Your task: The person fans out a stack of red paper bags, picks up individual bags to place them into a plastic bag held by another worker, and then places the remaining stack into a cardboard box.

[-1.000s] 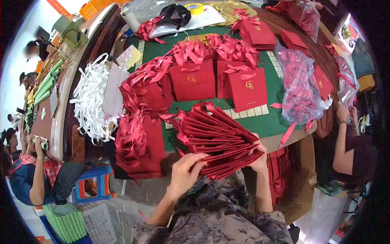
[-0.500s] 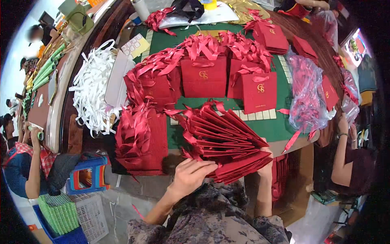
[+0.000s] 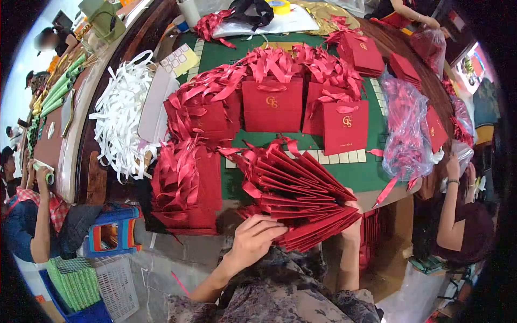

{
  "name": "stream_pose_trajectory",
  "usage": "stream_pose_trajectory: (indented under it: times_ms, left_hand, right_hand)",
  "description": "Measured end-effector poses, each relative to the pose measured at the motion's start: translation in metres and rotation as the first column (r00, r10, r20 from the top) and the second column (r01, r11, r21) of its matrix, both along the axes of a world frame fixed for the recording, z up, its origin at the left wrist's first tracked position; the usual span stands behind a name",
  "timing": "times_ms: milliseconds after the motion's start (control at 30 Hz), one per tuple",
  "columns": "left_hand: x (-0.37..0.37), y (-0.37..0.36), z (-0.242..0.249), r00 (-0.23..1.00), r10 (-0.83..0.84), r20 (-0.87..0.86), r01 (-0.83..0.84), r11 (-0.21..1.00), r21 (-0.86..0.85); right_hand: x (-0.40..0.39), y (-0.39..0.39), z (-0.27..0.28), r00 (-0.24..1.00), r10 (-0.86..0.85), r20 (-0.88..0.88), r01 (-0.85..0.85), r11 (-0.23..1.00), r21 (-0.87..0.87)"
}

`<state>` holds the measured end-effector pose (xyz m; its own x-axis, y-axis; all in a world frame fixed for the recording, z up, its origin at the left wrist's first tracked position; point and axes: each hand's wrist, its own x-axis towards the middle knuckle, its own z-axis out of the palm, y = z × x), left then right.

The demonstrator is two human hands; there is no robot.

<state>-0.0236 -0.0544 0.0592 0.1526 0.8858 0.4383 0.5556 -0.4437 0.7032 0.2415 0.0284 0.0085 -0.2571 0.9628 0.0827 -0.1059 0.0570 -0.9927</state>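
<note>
A fanned stack of flat red paper gift bags with ribbon handles is held above the table's near edge. My right hand is closed around the stack's right end, its fingers partly hidden behind the bags. At the lower left of the stack, my left hand has its fingers closed on the edge of one bag. Loose red ribbons hang from the fan's upper left side. Just beyond stands a red bag with a gold logo.
More red bags with ribbons lie at the left on the green mat. White ribbons are heaped farther left. A clear plastic bag of red ribbons sits at the right. Co-workers' arms show at both sides.
My left hand stays at the lower left of the fan, its fingers slightly shifted. The lower bags are tilted down a little more and spread wider. The view has shifted slightly.
</note>
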Motion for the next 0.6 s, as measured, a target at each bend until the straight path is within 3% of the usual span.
stream_pose_trajectory:
  times_ms: [67,133,200,300,333,367,433,567,600]
  left_hand:
    - [-0.001,-0.001,-0.001,0.999,-0.008,0.032,0.009,1.000,-0.029]
    - [-0.004,0.000,-0.001,0.998,-0.017,0.067,0.021,0.998,-0.054]
    - [-0.012,0.001,0.005,0.979,-0.083,0.188,0.121,0.971,-0.204]
    - [-0.017,0.008,0.025,0.962,-0.108,0.251,0.163,0.963,-0.212]
    - [-0.017,0.009,0.032,0.978,-0.121,0.172,0.167,0.944,-0.284]
    - [-0.012,0.010,0.033,0.976,-0.138,0.171,0.182,0.943,-0.280]
    - [0.005,0.010,0.031,0.999,-0.030,0.027,0.033,0.992,-0.120]
    - [0.026,0.003,0.000,0.991,0.082,-0.104,-0.087,0.995,-0.049]
    - [0.031,-0.001,-0.007,0.990,0.129,-0.049,-0.130,0.991,-0.010]
  right_hand:
    - [0.000,-0.001,-0.003,0.997,-0.018,-0.073,0.012,0.997,-0.081]
    - [0.002,-0.001,-0.006,1.000,0.005,-0.010,-0.005,1.000,-0.007]
    - [0.001,0.001,-0.007,1.000,0.006,-0.029,-0.006,1.000,-0.008]
    - [-0.007,0.002,0.008,0.998,-0.002,-0.057,0.003,1.000,0.016]
    - [-0.007,0.001,0.014,0.998,-0.008,-0.064,0.010,0.999,0.043]
    - [-0.005,-0.001,0.012,0.998,-0.024,-0.064,0.027,0.999,0.048]
    - [0.000,-0.003,-0.006,0.989,-0.004,-0.148,0.004,1.000,-0.001]
    - [-0.005,-0.005,-0.015,0.977,-0.045,-0.208,0.043,0.999,-0.014]
    - [-0.006,-0.005,-0.014,0.983,-0.044,-0.178,0.054,0.997,0.055]
